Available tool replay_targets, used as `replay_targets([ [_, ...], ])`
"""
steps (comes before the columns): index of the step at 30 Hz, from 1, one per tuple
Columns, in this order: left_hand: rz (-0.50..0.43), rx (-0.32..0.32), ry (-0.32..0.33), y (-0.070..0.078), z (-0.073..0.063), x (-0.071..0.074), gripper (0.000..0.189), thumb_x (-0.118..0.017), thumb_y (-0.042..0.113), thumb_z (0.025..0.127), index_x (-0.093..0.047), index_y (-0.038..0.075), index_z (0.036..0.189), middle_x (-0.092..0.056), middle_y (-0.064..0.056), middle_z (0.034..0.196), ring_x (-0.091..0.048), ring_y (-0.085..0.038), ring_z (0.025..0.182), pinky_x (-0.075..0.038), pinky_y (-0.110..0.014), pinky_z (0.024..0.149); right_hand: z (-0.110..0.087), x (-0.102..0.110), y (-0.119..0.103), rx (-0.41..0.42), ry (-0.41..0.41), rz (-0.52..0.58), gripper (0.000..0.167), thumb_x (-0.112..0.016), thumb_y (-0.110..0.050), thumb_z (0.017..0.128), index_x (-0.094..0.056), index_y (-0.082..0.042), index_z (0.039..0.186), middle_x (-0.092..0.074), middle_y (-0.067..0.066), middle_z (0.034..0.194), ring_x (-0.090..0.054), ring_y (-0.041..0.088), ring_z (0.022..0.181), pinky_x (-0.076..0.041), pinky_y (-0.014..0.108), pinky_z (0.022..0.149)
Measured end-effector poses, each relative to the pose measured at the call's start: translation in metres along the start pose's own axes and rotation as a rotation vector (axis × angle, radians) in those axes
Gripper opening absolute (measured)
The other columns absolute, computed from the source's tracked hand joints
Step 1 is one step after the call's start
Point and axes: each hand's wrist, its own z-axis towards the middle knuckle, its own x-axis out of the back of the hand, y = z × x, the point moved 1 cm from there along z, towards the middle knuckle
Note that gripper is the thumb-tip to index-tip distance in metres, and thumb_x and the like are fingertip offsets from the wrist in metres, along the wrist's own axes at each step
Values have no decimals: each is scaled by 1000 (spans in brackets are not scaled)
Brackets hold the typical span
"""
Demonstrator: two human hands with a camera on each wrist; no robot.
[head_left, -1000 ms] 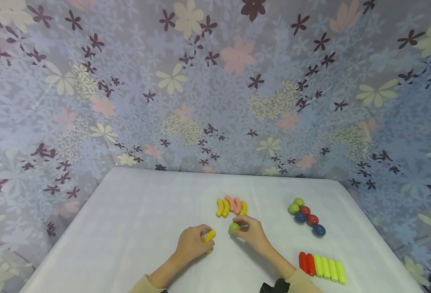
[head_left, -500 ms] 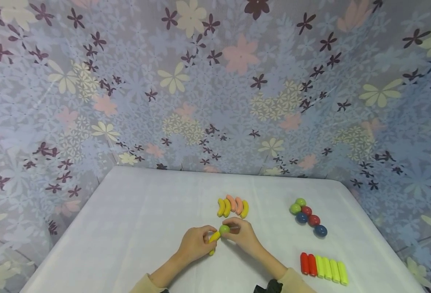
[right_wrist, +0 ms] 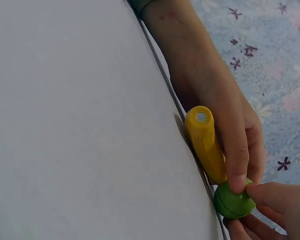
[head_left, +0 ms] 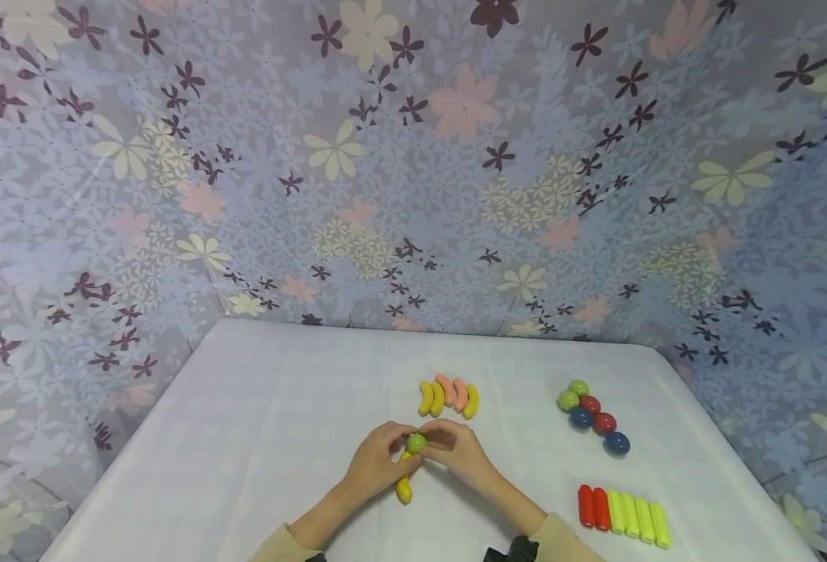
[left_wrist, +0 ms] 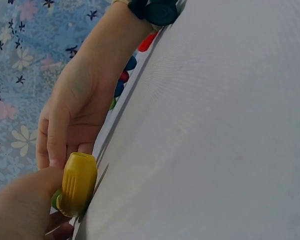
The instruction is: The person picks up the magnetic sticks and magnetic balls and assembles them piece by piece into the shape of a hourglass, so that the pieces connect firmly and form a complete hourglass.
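Note:
Both hands meet over the middle of the table around a small green ball (head_left: 417,443). My left hand (head_left: 378,457) pinches the ball, its thumb tip pressing on it in the right wrist view. From the other side, my right hand (head_left: 461,453) pinches the same green ball (right_wrist: 234,200) between thumb and fingers. A curved yellow toy stick (head_left: 404,489) extends from the ball toward the person, partly behind the left thumb. Its near end shows a silvery disc in the right wrist view, and its far end is at the ball.
Beyond the hands lie curved yellow sticks (head_left: 425,398) and curved salmon sticks (head_left: 460,395) in a row. Several green, red and dark blue balls (head_left: 617,444) are grouped at the right. Nearer, straight red sticks (head_left: 586,506) lie beside yellow-green ones (head_left: 638,518). A flowered curtain (head_left: 413,195) hangs behind.
The right hand has brought the green ball leftward to the yellow stick. The left hand's grip has shifted from the stick to the ball, and the stick now points more toward the person.

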Motion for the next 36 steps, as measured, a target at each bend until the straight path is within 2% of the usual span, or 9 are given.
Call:
replay_targets([
  [2, -32, -3, -10, 0, 0, 0, 35, -73, 31, 82, -66, 15, 113, -65, 6, 95, -55, -5, 83, -47, -20, 75, 0, 1, 0, 1, 6, -11, 32, -68, -7, 85, -60, 8, 112, -64, 27, 111, -66, 33, 103, -53, 22, 86],
  [4, -46, -9, -11, 0, 0, -1, 36, -74, 28, 81, -66, 13, 112, -66, 5, 95, -56, -7, 84, -48, -21, 76, 0, 3, -1, -3, 53, -46, 29, -68, -6, 85, -62, 8, 109, -66, 26, 108, -67, 29, 100, -53, 20, 85],
  [10, -54, 11, -8, -1, 0, -2, 37, -77, 26, 78, -67, 11, 110, -65, 4, 95, -55, -7, 83, -47, -21, 75, 3, 19, 0, -73, 326, -95, 17, -70, 0, 82, -67, 3, 98, -69, 19, 95, -66, 11, 84, -52, 16, 74],
  [13, -58, 32, -10, -1, -1, -2, 36, -77, 25, 76, -67, 13, 109, -64, 4, 95, -56, -7, 84, -48, -21, 76, 6, 29, 1, -78, 445, -124, 14, -69, 3, 80, -68, 2, 94, -69, 18, 92, -63, 6, 79, -52, 17, 69],
  [16, -63, 45, -8, -1, -2, -2, 35, -78, 25, 76, -67, 14, 107, -64, 4, 95, -56, -8, 84, -48, -21, 77, 10, 39, 3, -68, 549, -199, 12, -71, 1, 80, -68, 1, 92, -70, 16, 89, -61, 5, 75, -52, 18, 65],
  [20, -88, 46, -3, -1, -2, -1, 35, -79, 23, 75, -68, 13, 106, -64, 3, 94, -57, -10, 84, -48, -21, 77, 18, 50, 12, -86, 654, -284, 14, -72, -1, 78, -68, 3, 91, -69, 16, 90, -61, 13, 77, -50, 17, 68],
  [26, -116, 38, -2, 0, -4, -2, 36, -80, 21, 74, -68, 10, 106, -64, 2, 93, -57, -10, 84, -49, -21, 76, 25, 58, 23, -164, 703, -295, 17, -71, 1, 77, -67, 6, 93, -67, 21, 94, -63, 27, 82, -47, 18, 68],
  [33, -100, 43, 9, -1, -2, -1, 35, -80, 22, 73, -68, 12, 105, -62, 3, 91, -56, -8, 82, -48, -20, 75, 30, 61, 28, -217, 678, -299, 21, -74, -1, 75, -67, 4, 93, -68, 21, 94, -62, 28, 85, -45, 17, 69],
  [36, -93, 34, 19, -3, -1, 0, 35, -80, 22, 73, -68, 12, 105, -63, 3, 92, -55, -8, 82, -48, -20, 74, 32, 62, 28, -236, 662, -322, 22, -74, -1, 74, -66, 4, 94, -68, 21, 92, -62, 26, 82, -45, 16, 65],
])
